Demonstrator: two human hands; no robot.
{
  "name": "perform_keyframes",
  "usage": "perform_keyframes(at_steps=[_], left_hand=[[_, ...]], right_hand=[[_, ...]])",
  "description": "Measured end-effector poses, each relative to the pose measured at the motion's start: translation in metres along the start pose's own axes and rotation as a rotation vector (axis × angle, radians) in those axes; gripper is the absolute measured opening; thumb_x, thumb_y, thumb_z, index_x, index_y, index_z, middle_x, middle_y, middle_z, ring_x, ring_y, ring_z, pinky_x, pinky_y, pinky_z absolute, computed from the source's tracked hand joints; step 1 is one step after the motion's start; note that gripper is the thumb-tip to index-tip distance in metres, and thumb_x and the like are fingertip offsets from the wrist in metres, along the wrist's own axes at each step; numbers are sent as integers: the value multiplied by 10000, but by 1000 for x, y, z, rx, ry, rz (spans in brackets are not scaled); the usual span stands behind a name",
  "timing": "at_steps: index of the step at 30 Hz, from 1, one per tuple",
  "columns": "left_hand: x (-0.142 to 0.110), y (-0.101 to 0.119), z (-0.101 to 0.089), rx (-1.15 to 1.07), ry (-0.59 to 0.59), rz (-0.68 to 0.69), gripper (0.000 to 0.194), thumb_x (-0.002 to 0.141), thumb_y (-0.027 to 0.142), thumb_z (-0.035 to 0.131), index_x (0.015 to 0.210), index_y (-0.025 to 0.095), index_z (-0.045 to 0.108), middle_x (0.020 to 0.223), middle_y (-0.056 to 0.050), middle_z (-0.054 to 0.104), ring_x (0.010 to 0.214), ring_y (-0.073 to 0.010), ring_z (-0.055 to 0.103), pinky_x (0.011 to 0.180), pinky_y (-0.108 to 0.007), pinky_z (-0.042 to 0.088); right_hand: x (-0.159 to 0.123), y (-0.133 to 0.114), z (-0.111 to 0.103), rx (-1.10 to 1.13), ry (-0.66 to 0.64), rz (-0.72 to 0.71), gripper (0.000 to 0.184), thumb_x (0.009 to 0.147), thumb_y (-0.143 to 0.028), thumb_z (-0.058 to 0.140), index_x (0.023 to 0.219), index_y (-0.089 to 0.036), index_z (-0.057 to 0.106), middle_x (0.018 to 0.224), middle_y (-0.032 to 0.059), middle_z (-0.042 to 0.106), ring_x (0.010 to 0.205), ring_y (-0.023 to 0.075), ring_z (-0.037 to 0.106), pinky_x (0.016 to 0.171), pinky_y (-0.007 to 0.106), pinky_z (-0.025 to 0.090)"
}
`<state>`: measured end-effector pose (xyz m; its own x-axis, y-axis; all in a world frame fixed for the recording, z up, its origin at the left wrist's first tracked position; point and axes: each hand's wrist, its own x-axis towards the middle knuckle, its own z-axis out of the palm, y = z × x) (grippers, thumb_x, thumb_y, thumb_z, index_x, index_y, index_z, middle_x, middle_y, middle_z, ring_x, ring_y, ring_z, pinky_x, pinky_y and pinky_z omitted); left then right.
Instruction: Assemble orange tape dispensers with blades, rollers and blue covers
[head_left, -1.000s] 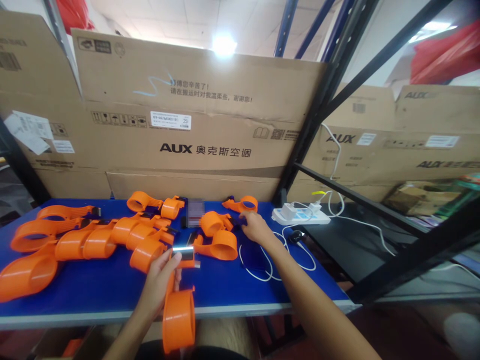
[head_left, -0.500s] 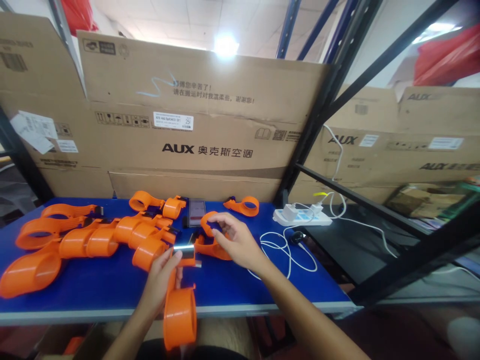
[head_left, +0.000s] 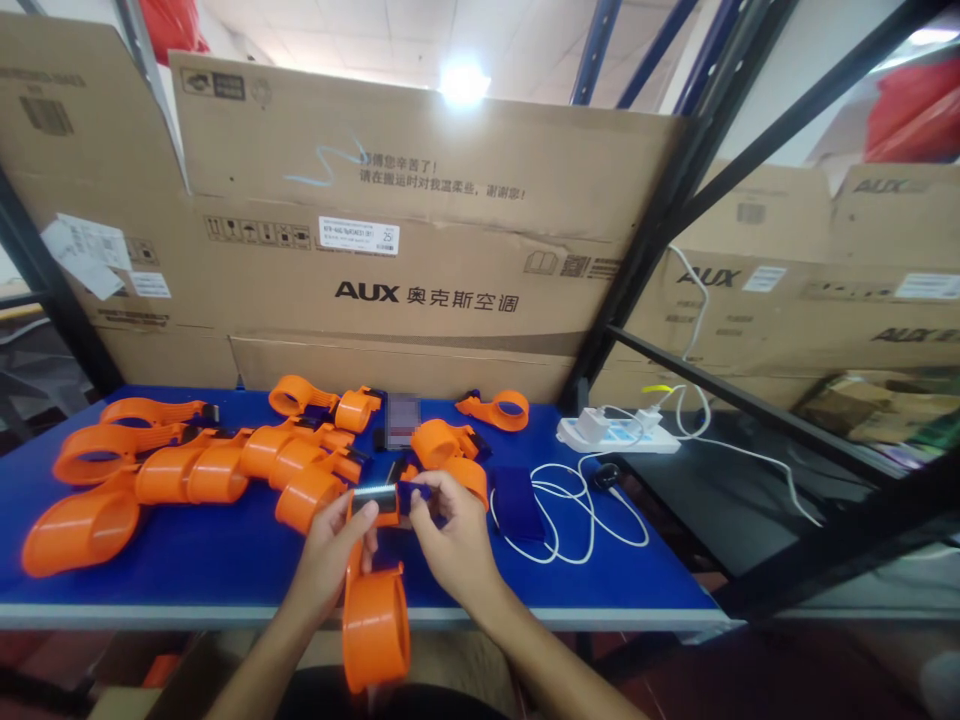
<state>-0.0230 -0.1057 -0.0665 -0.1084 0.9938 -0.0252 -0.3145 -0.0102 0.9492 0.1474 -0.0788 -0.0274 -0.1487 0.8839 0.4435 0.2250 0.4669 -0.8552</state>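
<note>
My left hand is closed round the head of an orange tape dispenser, its ring hanging down past the table's front edge. A toothed metal blade shows along the top of that head, beside my left thumb. Fingers of my right hand pinch a small dark blue piece against the right end of the head. Just behind my right hand lie more orange tape dispensers, one partly hidden by it.
Several orange tape dispensers crowd the left of the blue table. A white cable, a dark blue flat piece and a white power strip lie to the right. Cardboard stands behind.
My right hand has come down and towards me from the dispensers behind, to the head of the held one, with the dark blue piece now showing in its fingers. My left hand keeps its hold.
</note>
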Motion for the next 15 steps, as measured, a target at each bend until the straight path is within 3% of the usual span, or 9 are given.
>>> perform_keyframes(at_steps=[6, 11, 15], left_hand=[[4, -4, -2, 9, -7, 43, 338, 848, 486, 743, 868, 170, 627, 639, 21, 622, 448, -98, 542, 444, -211, 422], [3, -3, -1, 74, -52, 57, 341, 784, 406, 827, 972, 159, 686, 678, 10, 659, 499, -122, 609, 520, -237, 500], [5, -5, -2, 122, -37, 56, 315, 793, 396, 817, 948, 152, 693, 689, -5, 680, 481, -128, 613, 507, -244, 501]], right_hand=[[-5, -5, 1, -79, -14, -130, 137, 956, -249, 605, 1036, -197, 703, 831, 39, 669, 734, 177, 653, 688, 301, 565], [-8, -4, -4, -26, -63, -242, 250, 916, -134, 610, 1123, -212, 728, 1036, 89, 699, 866, 195, 698, 779, 327, 599], [-10, -3, -11, -15, -131, -292, 325, 948, -139, 600, 1234, -232, 724, 1103, 100, 697, 901, 193, 707, 814, 335, 613]])
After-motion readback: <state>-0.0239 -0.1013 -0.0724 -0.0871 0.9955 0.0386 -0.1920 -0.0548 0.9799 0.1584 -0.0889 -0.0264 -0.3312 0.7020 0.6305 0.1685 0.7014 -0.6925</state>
